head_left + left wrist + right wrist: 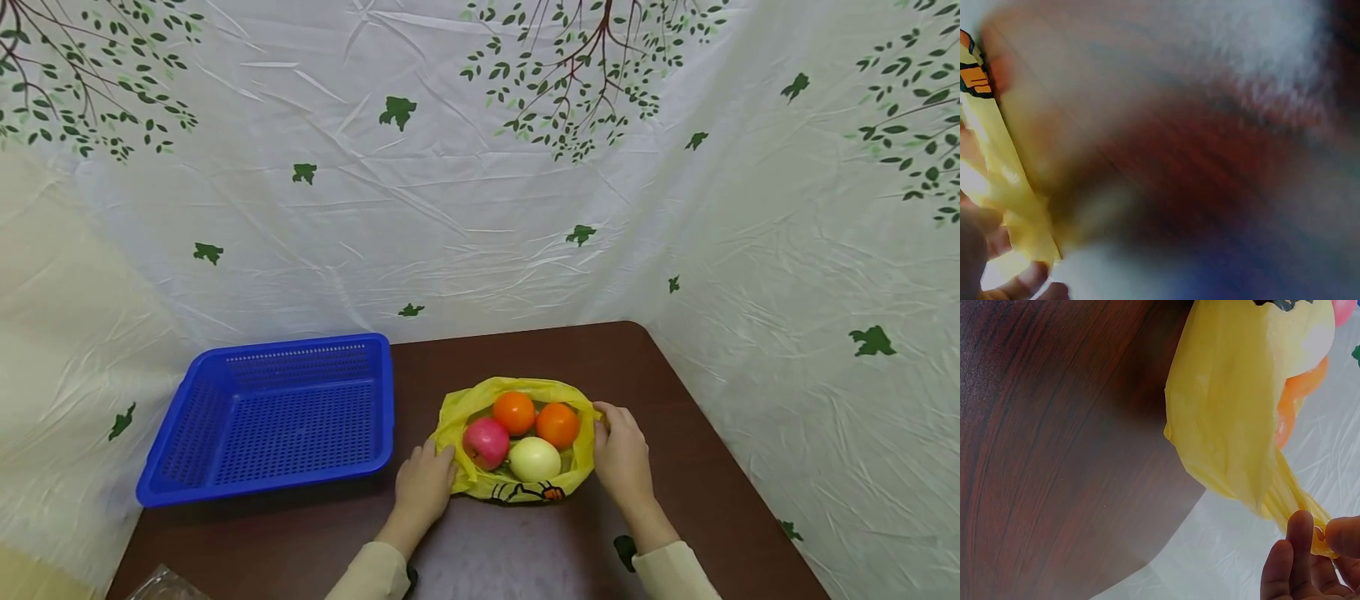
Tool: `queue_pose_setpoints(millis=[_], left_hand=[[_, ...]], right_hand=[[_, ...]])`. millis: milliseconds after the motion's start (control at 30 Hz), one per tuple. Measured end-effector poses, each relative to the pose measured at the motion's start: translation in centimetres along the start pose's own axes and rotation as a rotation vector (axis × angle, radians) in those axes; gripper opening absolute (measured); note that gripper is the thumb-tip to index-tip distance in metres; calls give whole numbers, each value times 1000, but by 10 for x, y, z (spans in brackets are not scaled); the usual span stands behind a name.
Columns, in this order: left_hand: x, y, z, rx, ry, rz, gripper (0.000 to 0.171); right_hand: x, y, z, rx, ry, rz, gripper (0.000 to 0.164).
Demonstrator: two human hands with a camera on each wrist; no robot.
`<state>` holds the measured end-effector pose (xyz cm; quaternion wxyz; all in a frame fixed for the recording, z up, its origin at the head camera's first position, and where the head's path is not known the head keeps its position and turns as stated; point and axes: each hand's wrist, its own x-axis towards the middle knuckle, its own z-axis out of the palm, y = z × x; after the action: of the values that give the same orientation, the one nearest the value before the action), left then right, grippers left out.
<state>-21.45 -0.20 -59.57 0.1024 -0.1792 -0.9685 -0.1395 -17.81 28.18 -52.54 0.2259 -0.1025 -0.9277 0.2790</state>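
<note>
A yellow plastic bag [450, 417] lies with its mouth spread wide on the table. Inside it are two oranges, one at the back [514, 412] and one at the right [557, 426], a pinkish-red apple-like fruit [486, 442] and a pale yellow-green round fruit [535, 460]. My left hand [424, 483] grips the bag's left edge; the left wrist view shows its fingers [1025, 280] against the yellow plastic. At the opposite side, my right hand [624, 458] pinches a gathered corner of the bag between thumb and fingers, plainest in the right wrist view.
An open blue plastic basket [384, 408] with perforated sides sits left of the bag. Clear crinkled plastic [165, 586] shows at the front left of the dark brown table [637, 367]. White leaf-printed sheeting [480, 250] hangs behind and beside the table.
</note>
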Motion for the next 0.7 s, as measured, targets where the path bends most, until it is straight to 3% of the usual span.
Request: queue_pose_setpoints(millis=[167, 267, 367, 467, 600, 700], left_hand=[[-4, -3, 0, 11, 19, 10, 13], [-6, -3, -2, -62, 72, -19, 7], [-8, -1, -7, -244, 154, -68, 6], [-9, 3, -13, -485, 239, -98, 7], [-10, 7, -22, -763, 373, -85, 9], [-9, 10, -31, -888, 494, -48, 12]], right_hand=[[0, 1, -2, 3, 2, -6, 26], [0, 2, -3, 4, 4, -7, 26], [0, 3, -5, 7, 15, -10, 25], [1, 3, -7, 12, 33, -16, 25], [3, 1, -13, 26, 55, -34, 25], [4, -2, -18, 40, 73, -52, 25]])
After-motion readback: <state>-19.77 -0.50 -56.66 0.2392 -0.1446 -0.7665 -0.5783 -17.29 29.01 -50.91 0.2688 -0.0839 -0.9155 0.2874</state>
